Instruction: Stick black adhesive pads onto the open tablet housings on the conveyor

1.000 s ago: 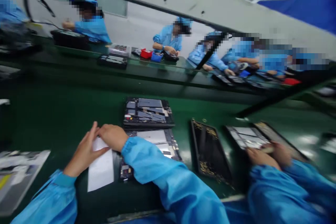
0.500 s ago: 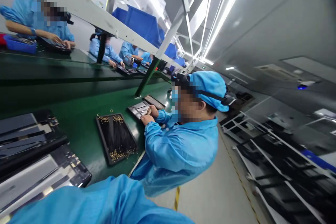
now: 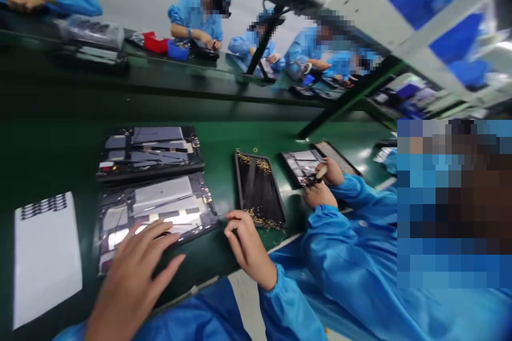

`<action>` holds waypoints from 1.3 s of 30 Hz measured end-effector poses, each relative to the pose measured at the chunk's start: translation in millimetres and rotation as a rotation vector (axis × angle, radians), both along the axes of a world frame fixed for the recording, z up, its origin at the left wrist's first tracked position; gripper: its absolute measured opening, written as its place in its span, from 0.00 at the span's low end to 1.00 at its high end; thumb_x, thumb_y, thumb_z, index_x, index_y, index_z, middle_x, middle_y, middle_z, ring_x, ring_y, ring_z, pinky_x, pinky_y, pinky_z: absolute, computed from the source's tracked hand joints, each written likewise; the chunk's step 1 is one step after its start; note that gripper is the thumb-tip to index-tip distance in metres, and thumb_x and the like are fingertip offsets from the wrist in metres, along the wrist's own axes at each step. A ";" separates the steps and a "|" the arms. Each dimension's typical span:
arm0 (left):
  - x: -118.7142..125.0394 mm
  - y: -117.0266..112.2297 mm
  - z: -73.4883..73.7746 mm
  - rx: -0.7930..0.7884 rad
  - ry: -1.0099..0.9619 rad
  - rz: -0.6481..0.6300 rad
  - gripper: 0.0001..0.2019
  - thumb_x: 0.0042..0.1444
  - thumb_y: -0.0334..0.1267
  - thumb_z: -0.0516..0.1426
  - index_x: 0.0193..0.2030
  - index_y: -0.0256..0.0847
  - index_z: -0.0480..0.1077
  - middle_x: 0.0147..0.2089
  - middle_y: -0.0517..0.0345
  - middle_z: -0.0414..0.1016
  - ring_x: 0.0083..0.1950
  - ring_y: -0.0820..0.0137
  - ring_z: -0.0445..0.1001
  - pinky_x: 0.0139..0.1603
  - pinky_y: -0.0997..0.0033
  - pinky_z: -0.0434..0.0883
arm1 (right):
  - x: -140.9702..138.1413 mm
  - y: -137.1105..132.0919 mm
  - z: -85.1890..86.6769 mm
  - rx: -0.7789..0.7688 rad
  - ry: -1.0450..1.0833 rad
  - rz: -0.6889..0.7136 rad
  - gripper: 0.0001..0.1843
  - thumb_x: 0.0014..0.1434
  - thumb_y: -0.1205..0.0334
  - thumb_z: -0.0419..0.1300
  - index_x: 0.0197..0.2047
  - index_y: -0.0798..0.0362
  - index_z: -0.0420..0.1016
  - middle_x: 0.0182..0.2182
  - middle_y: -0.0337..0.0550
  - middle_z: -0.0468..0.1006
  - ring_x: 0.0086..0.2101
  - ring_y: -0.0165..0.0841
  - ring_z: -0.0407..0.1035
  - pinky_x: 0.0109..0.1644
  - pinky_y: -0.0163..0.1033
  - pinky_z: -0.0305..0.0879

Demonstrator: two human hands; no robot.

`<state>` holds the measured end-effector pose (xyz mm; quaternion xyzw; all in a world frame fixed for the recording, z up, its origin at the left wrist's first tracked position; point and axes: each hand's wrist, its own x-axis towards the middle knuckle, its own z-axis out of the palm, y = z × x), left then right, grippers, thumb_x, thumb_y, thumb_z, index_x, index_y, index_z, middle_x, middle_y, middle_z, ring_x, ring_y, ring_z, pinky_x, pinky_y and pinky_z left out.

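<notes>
An opened tablet (image 3: pixel 160 208) with its insides showing lies in front of me on the green belt (image 3: pixel 52 160). My left hand (image 3: pixel 134 272) lies flat on its near edge, fingers spread, holding nothing. My right hand (image 3: pixel 248 245) rests on the belt by the tablet's right corner, fingers curled and pinched near the black tray (image 3: pixel 258 189) of small gold screws. What the fingertips hold, if anything, is too small to see. A second opened tablet (image 3: pixel 150 152) lies just behind the first.
A white sheet (image 3: pixel 46 256) with a strip of dark squares lies at my left. At my right a co-worker's hands (image 3: pixel 324 184) work on another tablet (image 3: pixel 304 165). Across the belt several people in blue sit at a far bench with red and blue bins (image 3: pixel 166 45).
The view swung right to the co-worker and came back to the belt. My hands left the white sheet; the left now lies on the tablet, the right beside the screw tray.
</notes>
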<state>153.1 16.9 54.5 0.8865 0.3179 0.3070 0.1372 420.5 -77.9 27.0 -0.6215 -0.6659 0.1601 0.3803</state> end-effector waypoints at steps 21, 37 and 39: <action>37.6 -2.0 -40.9 -0.010 0.030 -0.031 0.03 0.67 0.34 0.54 0.43 0.42 0.69 0.46 0.58 0.74 0.53 0.64 0.72 0.65 0.54 0.61 | -44.4 30.1 2.7 -0.122 -0.374 0.196 0.08 0.72 0.67 0.51 0.48 0.52 0.71 0.50 0.50 0.74 0.50 0.40 0.68 0.56 0.49 0.70; 54.8 -5.8 -37.0 0.041 0.015 -0.008 0.05 0.66 0.30 0.56 0.37 0.39 0.68 0.41 0.56 0.71 0.50 0.62 0.70 0.55 0.56 0.64 | -28.4 22.0 -11.4 -0.012 -0.033 0.116 0.08 0.70 0.66 0.56 0.49 0.50 0.73 0.47 0.49 0.74 0.50 0.38 0.69 0.54 0.47 0.71; 56.7 -6.9 -37.9 0.034 0.022 -0.001 0.05 0.65 0.30 0.56 0.36 0.38 0.67 0.41 0.56 0.71 0.50 0.62 0.70 0.55 0.56 0.64 | -29.5 24.1 -9.7 -0.022 -0.048 0.117 0.07 0.70 0.66 0.55 0.48 0.51 0.73 0.46 0.49 0.74 0.49 0.38 0.69 0.53 0.46 0.71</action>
